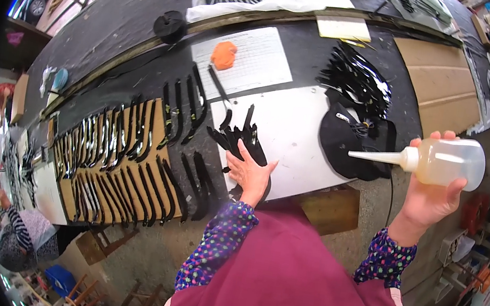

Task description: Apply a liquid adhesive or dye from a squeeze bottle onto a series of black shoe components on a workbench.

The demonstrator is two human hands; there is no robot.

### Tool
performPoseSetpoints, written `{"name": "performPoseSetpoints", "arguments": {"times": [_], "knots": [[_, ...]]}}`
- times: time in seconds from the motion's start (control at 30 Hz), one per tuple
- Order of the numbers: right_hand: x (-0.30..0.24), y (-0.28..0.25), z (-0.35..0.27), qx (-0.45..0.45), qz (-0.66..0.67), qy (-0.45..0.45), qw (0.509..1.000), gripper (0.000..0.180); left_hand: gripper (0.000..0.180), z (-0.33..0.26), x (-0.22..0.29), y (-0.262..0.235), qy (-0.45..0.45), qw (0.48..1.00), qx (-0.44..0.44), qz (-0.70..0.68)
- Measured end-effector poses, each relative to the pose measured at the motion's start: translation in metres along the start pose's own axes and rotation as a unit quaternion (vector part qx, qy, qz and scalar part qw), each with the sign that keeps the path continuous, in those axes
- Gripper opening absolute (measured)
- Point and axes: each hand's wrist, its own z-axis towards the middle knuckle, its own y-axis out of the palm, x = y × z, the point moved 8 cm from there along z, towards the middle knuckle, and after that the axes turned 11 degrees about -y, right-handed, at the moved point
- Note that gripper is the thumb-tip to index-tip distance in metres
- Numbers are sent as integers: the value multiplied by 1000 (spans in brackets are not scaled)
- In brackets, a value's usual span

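Observation:
My right hand [428, 206] is wrapped around a translucent squeeze bottle [456, 162] with amber liquid in it. Its long tapered nozzle points left, above a round black pad [338, 145]. On the left, my left hand [249, 174] lies with fingers spread over a small bunch of black strips [246, 137] on a white board [297, 161]. Its fingertips touch the strips; the parts under the palm are hidden. One brush-like black tool [221, 89] with a bent end lies just beyond that bunch.
Many black strips lie in rows on a cardboard sheet [150, 215] at the left. A heap of shiny black strips [357, 78] sits beyond the pad. An orange lump [223, 55] rests on a printed sheet [271, 62]. Another person [23, 240] is at the far left.

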Motion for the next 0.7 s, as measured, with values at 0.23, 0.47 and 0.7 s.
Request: {"name": "performPoseSetpoints", "arguments": {"times": [0.23,0.47,0.7], "knots": [[-12,-31,4,36,21,-32,999,70,88,-3,0,12,103,990,24,94],[-13,-42,-1,39,15,-51,998,65,78,-3,1,32,142,967,36,211],[-21,-56,-14,52,14,-66,996,59,78,10,-3,44,138,964,9,227]]}}
